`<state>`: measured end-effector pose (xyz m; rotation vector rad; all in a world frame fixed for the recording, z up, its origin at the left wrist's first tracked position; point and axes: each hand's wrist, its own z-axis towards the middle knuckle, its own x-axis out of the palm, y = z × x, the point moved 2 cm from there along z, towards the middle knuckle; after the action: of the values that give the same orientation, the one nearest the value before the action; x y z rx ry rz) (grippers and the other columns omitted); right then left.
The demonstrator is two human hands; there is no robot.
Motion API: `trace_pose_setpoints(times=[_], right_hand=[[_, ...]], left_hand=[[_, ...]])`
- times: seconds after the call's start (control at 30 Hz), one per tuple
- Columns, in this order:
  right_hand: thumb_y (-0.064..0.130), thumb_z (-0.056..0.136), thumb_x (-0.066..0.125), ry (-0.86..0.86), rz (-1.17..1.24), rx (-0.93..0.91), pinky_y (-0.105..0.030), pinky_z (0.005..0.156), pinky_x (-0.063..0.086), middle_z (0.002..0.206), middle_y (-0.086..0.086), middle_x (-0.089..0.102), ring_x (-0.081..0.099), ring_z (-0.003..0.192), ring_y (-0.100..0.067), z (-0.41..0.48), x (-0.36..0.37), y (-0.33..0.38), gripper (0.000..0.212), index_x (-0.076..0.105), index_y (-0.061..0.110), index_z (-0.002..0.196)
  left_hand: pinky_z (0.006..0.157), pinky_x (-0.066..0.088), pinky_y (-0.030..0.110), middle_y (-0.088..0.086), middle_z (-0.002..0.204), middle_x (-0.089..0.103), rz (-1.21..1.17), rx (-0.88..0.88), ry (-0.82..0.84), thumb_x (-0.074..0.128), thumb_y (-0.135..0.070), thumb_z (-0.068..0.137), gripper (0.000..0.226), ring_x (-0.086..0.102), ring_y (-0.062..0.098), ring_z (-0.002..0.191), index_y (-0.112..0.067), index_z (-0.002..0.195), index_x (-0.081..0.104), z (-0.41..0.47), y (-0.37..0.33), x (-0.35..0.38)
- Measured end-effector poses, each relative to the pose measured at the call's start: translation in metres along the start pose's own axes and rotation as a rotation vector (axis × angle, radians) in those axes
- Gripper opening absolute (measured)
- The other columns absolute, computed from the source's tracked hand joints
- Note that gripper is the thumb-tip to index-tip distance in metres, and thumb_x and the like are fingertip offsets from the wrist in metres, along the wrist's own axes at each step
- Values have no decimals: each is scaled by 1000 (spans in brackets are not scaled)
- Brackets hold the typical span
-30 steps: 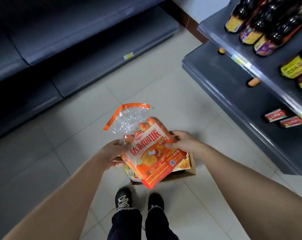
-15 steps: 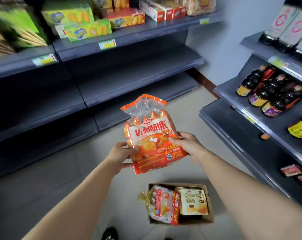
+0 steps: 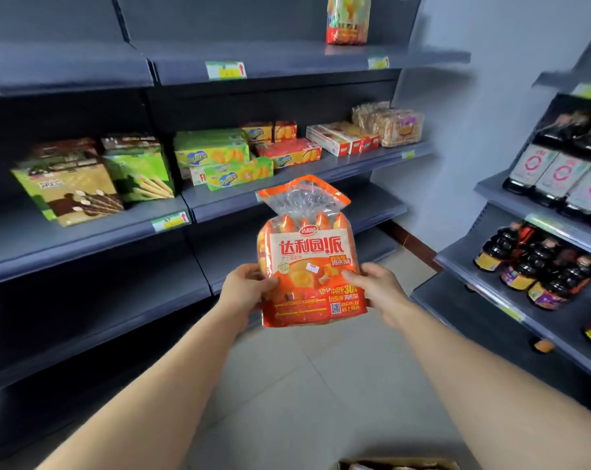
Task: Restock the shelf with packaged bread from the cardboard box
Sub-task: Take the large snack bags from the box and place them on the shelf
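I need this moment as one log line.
left hand: grips bread bag | right hand: grips bread bag | bread bag: upright, unshelved | cardboard box: bottom edge

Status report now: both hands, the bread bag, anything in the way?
Left hand and right hand grip orange bread bag by its sides. Bag upright, held before the grey shelves. No obstacle visible between them.

Small retail shop aisle: grey metal gondola shelving (image 3: 84, 239) on two sides, green-yellow price labels (image 3: 225, 69) on the shelf edges, boxed biscuits (image 3: 212, 154) faced out in rows, dark sauce bottles (image 3: 531, 262) lined up on the right unit, tiled floor (image 3: 321, 385) between.
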<state>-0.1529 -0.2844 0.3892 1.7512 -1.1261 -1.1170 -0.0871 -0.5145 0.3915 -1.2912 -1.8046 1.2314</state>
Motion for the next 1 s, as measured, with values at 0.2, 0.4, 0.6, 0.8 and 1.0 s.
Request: trace_pose_setpoints(times=[0.2,0.4,0.6,0.8,1.0], right_hand=[[32,90,67,-27,8,-96,-23,61,49,99,2,70,66,87,-10,15,16,59,22,63,21,108],[29,90,67,-102,25,-197,-26,66,52,104,1,72,67,90,-12,60,5,113,24,65,19,112],[29,87,71,-207,73,-297,-34,75,55,108,-2,67,66,95,-16,115,-34,185,29,56,20,110],[26,90,67,-276,95,-387,-30,71,54,108,-1,64,64,95,-16,159,-64,252,27,55,18,114],[27,91,66,-338,106,-446,-39,83,57,118,-3,66,66,101,-20,216,-79,309,39,57,16,127]], left_hand=[[85,56,46,8,110,66,-6,89,-10,71,-12,84,41,67,28,97,-11,122,57,24,-54,-24],[70,55,34,4,94,69,-34,222,-2,71,-9,85,46,68,20,81,-13,128,57,62,-124,-16],[75,56,40,-1,94,64,-77,343,5,71,-17,85,57,65,16,81,-13,137,48,99,-211,15],[57,48,24,3,102,66,-68,487,-2,71,-22,86,53,64,12,77,-13,134,52,128,-286,42],[61,53,27,5,108,68,-41,588,2,71,-26,86,50,66,15,80,-15,132,54,169,-355,54]])
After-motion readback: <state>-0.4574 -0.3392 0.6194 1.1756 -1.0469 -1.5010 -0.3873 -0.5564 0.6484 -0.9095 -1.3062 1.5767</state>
